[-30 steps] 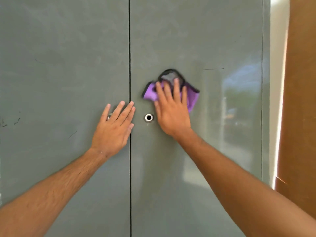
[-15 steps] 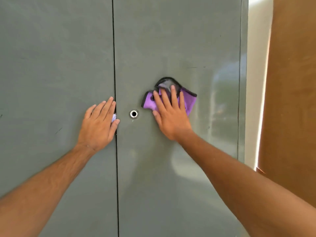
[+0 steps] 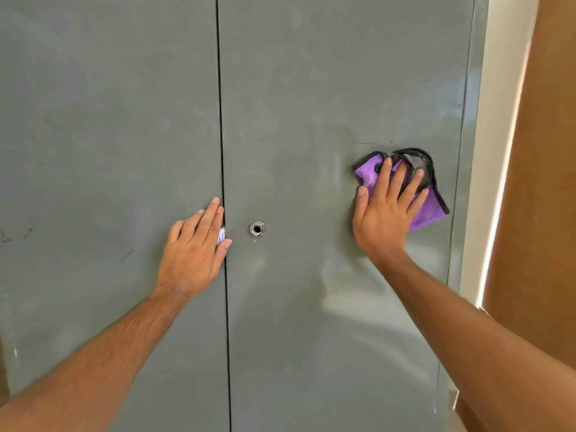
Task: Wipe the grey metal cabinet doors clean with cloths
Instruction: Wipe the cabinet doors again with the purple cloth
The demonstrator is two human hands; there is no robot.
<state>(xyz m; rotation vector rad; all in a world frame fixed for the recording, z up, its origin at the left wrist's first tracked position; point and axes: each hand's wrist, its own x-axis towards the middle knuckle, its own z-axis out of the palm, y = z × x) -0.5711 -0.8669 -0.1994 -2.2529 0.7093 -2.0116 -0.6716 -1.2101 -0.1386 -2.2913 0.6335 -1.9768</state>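
Two grey metal cabinet doors fill the view, the left door [image 3: 103, 151] and the right door [image 3: 327, 88], split by a dark vertical seam. My right hand [image 3: 385, 213] presses a purple cloth with a grey-black edge [image 3: 427, 210] flat against the right door near its right edge, fingers straight. My left hand [image 3: 194, 247] lies flat on the left door at the seam, with a small pale bit of cloth [image 3: 221, 236] peeking out under the fingers. Most of that cloth is hidden.
A round metal lock hole [image 3: 256, 229] sits on the right door between my hands. A brown wooden panel [image 3: 542, 182] stands to the right, past a bright white wall strip [image 3: 495, 151]. Faint scuff marks [image 3: 15, 235] show on the left door.
My right hand has slid the purple cloth rightwards across the right door, from beside the lock hole to near the door's right edge. My left hand stays at the seam.
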